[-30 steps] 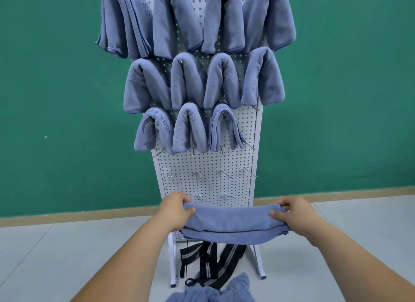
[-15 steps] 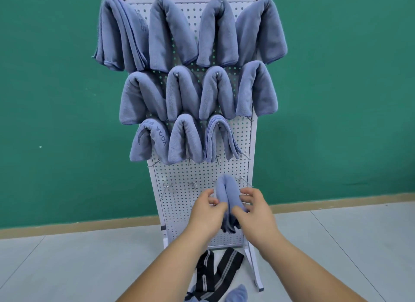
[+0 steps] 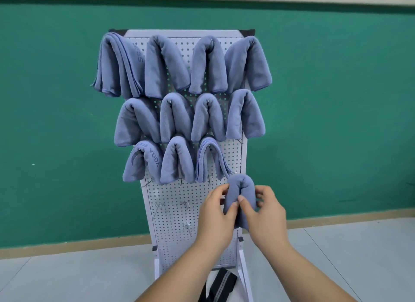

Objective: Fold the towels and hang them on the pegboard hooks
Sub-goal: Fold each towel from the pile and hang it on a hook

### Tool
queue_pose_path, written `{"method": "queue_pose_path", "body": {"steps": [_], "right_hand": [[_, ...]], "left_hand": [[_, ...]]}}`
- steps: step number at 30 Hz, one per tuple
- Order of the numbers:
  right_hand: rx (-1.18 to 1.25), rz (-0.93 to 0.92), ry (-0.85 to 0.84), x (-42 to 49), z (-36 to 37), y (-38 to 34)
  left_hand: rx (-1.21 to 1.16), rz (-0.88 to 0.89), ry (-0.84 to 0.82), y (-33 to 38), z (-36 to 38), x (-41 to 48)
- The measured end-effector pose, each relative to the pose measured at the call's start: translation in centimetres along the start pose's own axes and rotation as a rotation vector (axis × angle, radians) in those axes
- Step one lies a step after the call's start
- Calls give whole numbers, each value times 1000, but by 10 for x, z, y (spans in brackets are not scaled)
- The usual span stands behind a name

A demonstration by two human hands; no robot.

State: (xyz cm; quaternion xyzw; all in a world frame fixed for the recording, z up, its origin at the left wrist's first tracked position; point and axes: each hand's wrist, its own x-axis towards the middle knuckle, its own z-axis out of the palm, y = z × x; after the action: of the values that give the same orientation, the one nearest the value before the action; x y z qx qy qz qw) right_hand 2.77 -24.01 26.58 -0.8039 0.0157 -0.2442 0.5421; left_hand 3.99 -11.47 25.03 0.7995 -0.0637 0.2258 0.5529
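Towel [image 3: 242,187], folded into a thick strip and bent into an arch, is at the right end of the third row on the pegboard [image 3: 173,214], just beside and below the hung towels [image 3: 177,160]. The left hand [image 3: 215,214] pinches its left leg between thumb and fingers, and the right hand [image 3: 262,214] pinches the right leg likewise. Folding looks done, so this is the hanging step. Cloth hides whether the arch already sits on a hook. Next, I judge, the bend must settle over that hook before both hands let go. Lower down, empty hooks [image 3: 186,204] stand free.
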Motion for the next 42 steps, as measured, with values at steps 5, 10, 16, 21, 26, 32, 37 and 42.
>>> {"method": "queue_pose_path", "body": {"steps": [5,10,16,21,26,32,37,42], "right_hand": [[-70,-122,89,41,-20,-34],[-74,-261,115,84,-30,-69],[-280,-171,32,129,-29,-73],[-373,-180,-47,135,-16,-49],[-298,-184,12,151,4,-45],[-411,-164,21,165,21,-38],[-415,-237,-11,156,22,-21],[-327,-317,-38,158,10,-19]], "left_hand": [[107,146,99,53,5,37],[142,189,181,90,5,79],[365,142,186,96,9,117],[364,34,207,73,18,113],[237,-61,272,80,32,126],[269,-126,290,71,38,142],[334,-79,238,48,38,136],[242,38,276,46,35,133]]}}
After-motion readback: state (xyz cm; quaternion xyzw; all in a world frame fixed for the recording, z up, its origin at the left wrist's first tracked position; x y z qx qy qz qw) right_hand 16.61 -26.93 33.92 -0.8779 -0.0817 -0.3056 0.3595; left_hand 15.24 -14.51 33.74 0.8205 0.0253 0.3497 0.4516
